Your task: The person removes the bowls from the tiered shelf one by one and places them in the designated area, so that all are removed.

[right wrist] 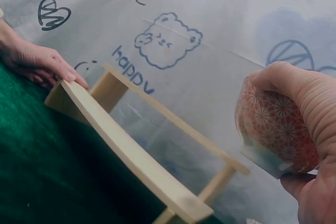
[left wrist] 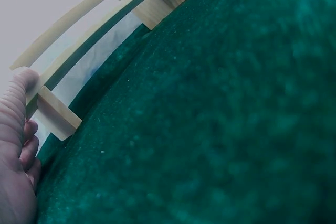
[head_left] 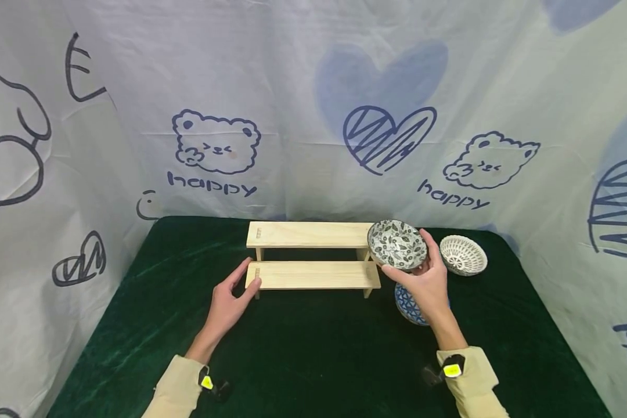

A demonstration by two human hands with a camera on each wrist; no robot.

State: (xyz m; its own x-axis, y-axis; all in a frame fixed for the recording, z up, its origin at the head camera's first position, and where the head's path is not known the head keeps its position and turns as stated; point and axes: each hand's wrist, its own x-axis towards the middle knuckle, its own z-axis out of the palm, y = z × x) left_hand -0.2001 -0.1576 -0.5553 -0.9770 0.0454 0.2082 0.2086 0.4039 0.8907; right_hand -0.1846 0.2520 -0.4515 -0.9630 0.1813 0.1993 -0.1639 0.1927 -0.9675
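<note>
A two-step wooden shelf stand stands at the back middle of the table. My left hand grips the left end of its lower step, the thumb lying on the board's edge in the left wrist view. My right hand holds a bowl by its rim and base beside the stand's right end. Dark leaves cover the bowl's white inside, which tilts toward me in the head view. Its outside carries a reddish flower pattern in the right wrist view.
Below my right hand sits a blue patterned bowl, partly hidden by it. A white bowl with a dark dashed pattern lies farther right. Dark green cloth covers the table, and a printed white curtain hangs behind it.
</note>
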